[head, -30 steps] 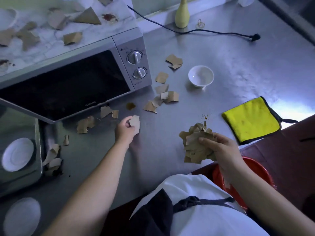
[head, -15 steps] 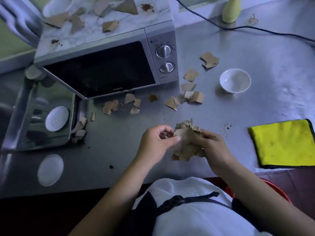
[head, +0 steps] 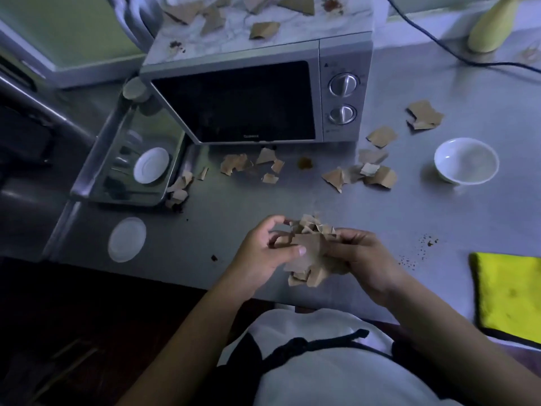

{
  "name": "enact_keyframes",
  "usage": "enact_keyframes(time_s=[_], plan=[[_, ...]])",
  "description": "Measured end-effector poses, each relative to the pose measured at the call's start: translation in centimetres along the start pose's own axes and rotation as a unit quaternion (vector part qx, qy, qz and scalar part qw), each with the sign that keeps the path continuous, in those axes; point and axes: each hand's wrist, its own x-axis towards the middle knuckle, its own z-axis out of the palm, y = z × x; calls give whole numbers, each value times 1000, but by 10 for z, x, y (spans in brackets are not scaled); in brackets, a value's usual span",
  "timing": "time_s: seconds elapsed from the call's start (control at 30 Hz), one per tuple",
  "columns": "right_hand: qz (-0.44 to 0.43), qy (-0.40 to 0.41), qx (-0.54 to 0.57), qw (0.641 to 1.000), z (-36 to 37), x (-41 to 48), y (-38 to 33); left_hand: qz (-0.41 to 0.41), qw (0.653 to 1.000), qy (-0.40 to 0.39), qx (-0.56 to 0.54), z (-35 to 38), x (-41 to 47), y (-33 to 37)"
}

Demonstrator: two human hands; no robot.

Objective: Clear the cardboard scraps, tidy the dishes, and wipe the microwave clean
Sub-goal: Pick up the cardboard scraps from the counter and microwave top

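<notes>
centre: right hand (head: 363, 259) grips scrap wad (head: 310, 254), left hand (head: 262, 250) pinches its edge | left: metal tray (head: 93, 159) holds white saucer (head: 151, 165) | right: white bowl (head: 456, 172) upright on counter (head: 439, 218)

Cardboard scraps (head: 248, 165) litter the counter (head: 234, 218) directly before the microwave (head: 257, 92). Farther out from it the steel lies open. A bowl (head: 467, 161) stands to its right.

A: Scraps?
B: Crumpled wad of brown cardboard scraps (head: 307, 254), pinched between left hand (head: 262, 256) and right hand (head: 366, 259). Torn brown pieces (head: 235, 165) lie loose before the silver, black-doored microwave (head: 234, 101).
A: Dishes? Microwave?
B: Small white bowl (head: 467, 161) upright, to its right. White saucer (head: 151, 165) in steel basin (head: 96, 150), left. Flat round white plate (head: 126, 239) nearer the counter edge. Microwave door shut, top littered with scraps, brown-stained.
</notes>
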Motion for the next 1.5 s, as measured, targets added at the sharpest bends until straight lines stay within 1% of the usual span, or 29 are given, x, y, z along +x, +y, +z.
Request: enact_keyframes(time_s=[0.1, 0.27, 0.33, 0.37, 0.43, 0.53, 0.63, 0.7, 0.73, 0.8, 0.87, 0.93, 1.03, 1.07, 1.13, 1.2, 1.27, 1.37, 1.4, 1.43, 1.5], plan=[[8, -12, 3, 1000, 6, 3, 1, -1, 1000, -14, 0, -5, -4, -1], [21, -51, -37, 998, 13, 8, -7, 9, 1000, 9, 10, -17, 2, -7], [20, -63, -58, 996, 16, 10, -11, 16, 1000, -1, 11, -23, 9, -6], [13, -56, -62, 996, 19, 11, -12, 21, 1000, -12, 7, -26, 12, -6], [-11, -5, -57, 998, 28, 12, -13, 33, 999, -32, -3, -31, 21, -5], [-34, 75, -8, 997, 41, 11, -11, 41, 996, -80, -12, -35, 32, -6], [-47, 147, -1, 988, 43, 7, -12, 20, 990, -132, -51, -42, 47, -6], [-53, 200, 24, 978, 40, 0, -14, -1, 990, -127, -65, -45, 61, -8], [-56, 229, 40, 971, 37, -4, -15, -9, 993, -108, -39, -46, 71, -10], [-60, 289, 56, 954, 30, -13, -14, -19, 994, -71, 76, -44, 95, -18], [-57, 342, 63, 936, 22, -25, -9, -20, 981, -64, 184, -35, 123, -24], [-57, 385, 77, 918, 17, -39, -1, 17, 958, -83, 274, -20, 153, -22], [-52, 432, 90, 896, 17, -59, 12, 99, 898, -116, 412, 13, 199, -11], [-55, 444, 104, 888, 19, -65, 16, 119, 883, -119, 437, 24, 212, -7], [-57, 459, 136, 876, 21, -76, 25, 141, 865, -104, 470, 46, 236, -1], [-58, 472, 160, 865, 23, -87, 33, 131, 859, -81, 489, 61, 256, 1], [-66, 486, 183, 852, 26, -97, 40, 121, 850, -77, 507, 70, 269, -2], [-71, 496, 206, 841, 26, -107, 50, 140, 808, -77, 567, 73, 275, -12], [-73, 500, 210, 837, 25, -109, 53, 150, 800, -76, 575, 73, 275, -15], [-75, 501, 217, 835, 25, -110, 54, 155, 801, -76, 573, 73, 276, -18], [-73, 506, 231, 828, 25, -112, 54, 151, 816, -79, 553, 71, 276, -19]])
